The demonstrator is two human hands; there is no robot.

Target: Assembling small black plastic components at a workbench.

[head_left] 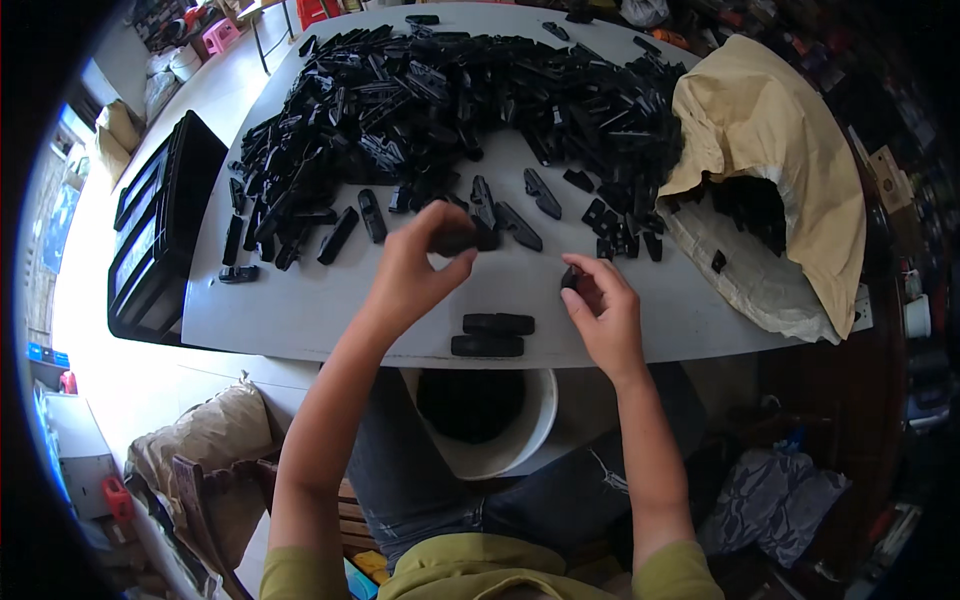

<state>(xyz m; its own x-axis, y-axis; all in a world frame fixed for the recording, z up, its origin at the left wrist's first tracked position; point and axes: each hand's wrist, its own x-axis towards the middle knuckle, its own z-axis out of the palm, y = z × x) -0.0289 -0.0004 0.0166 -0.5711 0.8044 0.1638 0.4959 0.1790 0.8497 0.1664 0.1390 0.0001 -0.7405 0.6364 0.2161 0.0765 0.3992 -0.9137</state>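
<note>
My left hand (412,262) is closed around a long black plastic part (470,240) above the table; its palm hides part of the piece. To its right, my right hand (607,315) pinches a small black plastic piece (570,278) between thumb and fingers. Two rounded, oblong black parts (498,324) lie one behind the other by the table's front edge. Just beyond my hands, several loose black clip-like parts (541,193) rest apart from the big heap of black plastic parts (400,90).
The heap covers the far half of the grey table (300,310). An open tan sack (790,130) with black pieces inside lies on the right. A black crate (165,240) stands off the left edge. Below the front edge, a white bucket (543,415) sits between my legs.
</note>
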